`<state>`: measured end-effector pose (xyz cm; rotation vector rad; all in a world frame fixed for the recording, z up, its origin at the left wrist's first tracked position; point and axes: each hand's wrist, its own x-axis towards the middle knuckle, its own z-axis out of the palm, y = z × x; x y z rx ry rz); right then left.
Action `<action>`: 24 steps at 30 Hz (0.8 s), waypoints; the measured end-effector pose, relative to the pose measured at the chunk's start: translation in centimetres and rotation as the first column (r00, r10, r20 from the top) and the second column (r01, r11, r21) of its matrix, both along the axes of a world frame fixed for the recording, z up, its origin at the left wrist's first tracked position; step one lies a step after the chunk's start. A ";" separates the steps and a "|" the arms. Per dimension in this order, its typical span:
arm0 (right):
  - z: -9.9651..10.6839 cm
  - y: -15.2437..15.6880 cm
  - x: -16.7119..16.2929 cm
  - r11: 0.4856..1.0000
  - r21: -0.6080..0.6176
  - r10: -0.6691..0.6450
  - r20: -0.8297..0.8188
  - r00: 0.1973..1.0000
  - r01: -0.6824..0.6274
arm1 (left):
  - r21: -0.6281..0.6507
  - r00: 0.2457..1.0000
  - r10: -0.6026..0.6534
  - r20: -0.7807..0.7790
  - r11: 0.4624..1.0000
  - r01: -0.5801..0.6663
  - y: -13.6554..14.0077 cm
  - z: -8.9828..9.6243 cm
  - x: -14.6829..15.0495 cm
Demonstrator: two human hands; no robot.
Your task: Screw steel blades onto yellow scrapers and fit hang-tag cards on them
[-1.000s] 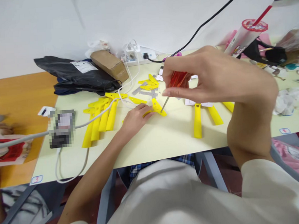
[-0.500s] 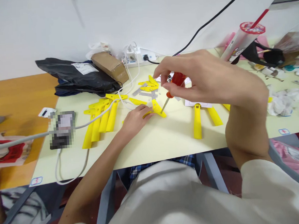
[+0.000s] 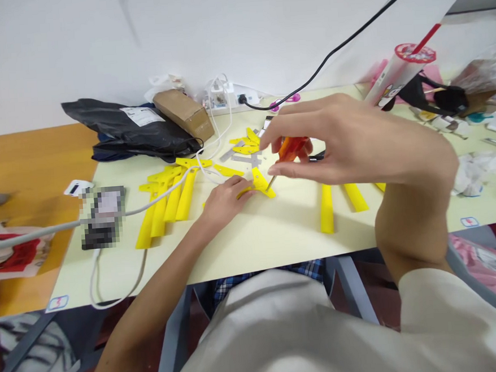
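My left hand [image 3: 227, 196] is closed around a yellow T-shaped plastic handle [image 3: 259, 178], holding it down on the table; its grip part is mostly hidden under my fingers. The broad end sticks out to the right, with small screws in it. Above it, my right hand [image 3: 313, 142] grips a screwdriver with an orange-red handle [image 3: 291, 147]. The slanted shaft [image 3: 272, 182] meets a screw at the lower corner of the broad end. Several more yellow handles [image 3: 170, 194] lie side by side to the left.
Behind my hands are small yellow plates [image 3: 245, 147] and grey metal pieces [image 3: 248, 159]. More yellow handles [image 3: 326, 209] lie at right. A white cable [image 3: 163, 190] crosses the left side, near a blurred-out device [image 3: 103, 216]. A black bag [image 3: 129, 129], cardboard box [image 3: 185, 115] and power strip [image 3: 225, 100] stand behind.
My right hand has dipped and turned slightly on the screwdriver, now covering the broad end of a yellow handle at right. My left hand and the handle it holds look unmoved.
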<state>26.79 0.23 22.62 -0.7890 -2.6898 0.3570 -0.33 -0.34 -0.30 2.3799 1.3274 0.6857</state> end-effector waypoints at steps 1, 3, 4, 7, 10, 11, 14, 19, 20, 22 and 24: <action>0.0 0.0 0.0 0.999 0.036 -0.028 -0.001 1.000 0.028 | 0.001 1.000 0.004 0.000 1.000 -0.004 0.0 0.0 0.0; 0.0 0.0 0.0 0.994 0.084 -0.077 0.006 0.997 0.076 | -0.002 1.000 0.008 0.007 1.000 -0.008 0.0 0.0 0.1; 0.0 0.1 0.0 0.993 0.089 -0.084 0.009 0.996 0.083 | -0.005 1.000 0.010 0.011 1.000 -0.010 0.0 0.1 0.1; -0.1 0.3 0.1 0.996 0.065 -0.057 0.016 0.998 0.055 | -0.018 1.000 0.031 -0.003 0.999 -0.031 -0.2 0.4 0.2; -0.4 0.5 0.0 0.992 0.088 -0.089 0.026 0.996 0.086 | -0.023 0.997 0.066 -0.045 0.997 -0.067 -0.3 0.7 0.3; -0.5 0.5 0.0 0.991 0.089 -0.102 0.030 0.994 0.099 | -0.026 0.995 0.077 -0.058 0.997 -0.078 -0.4 0.8 0.4; -0.1 0.3 0.5 0.997 0.035 -0.067 0.015 0.998 0.066 | -0.041 0.990 0.119 -0.073 0.992 -0.122 -0.3 0.8 0.4; 1.9 -0.4 3.2 0.984 0.033 -0.162 -0.228 0.960 0.174 | -0.090 0.979 0.203 0.009 0.975 -0.201 0.3 1.2 -0.1; 2.0 -0.2 3.8 0.967 0.037 -0.225 -0.342 0.913 0.252 | -0.098 0.976 0.212 0.042 0.973 -0.207 0.5 1.3 -0.3; 1.2 1.0 4.6 0.920 -0.024 -0.334 -0.567 0.753 0.391 | -0.118 0.967 0.226 0.117 0.970 -0.213 0.9 1.7 -0.7; -1.1 2.7 5.2 0.889 -0.209 -0.423 -0.716 0.556 0.407 | -0.154 0.948 0.245 0.203 0.964 -0.216 1.4 1.8 -1.1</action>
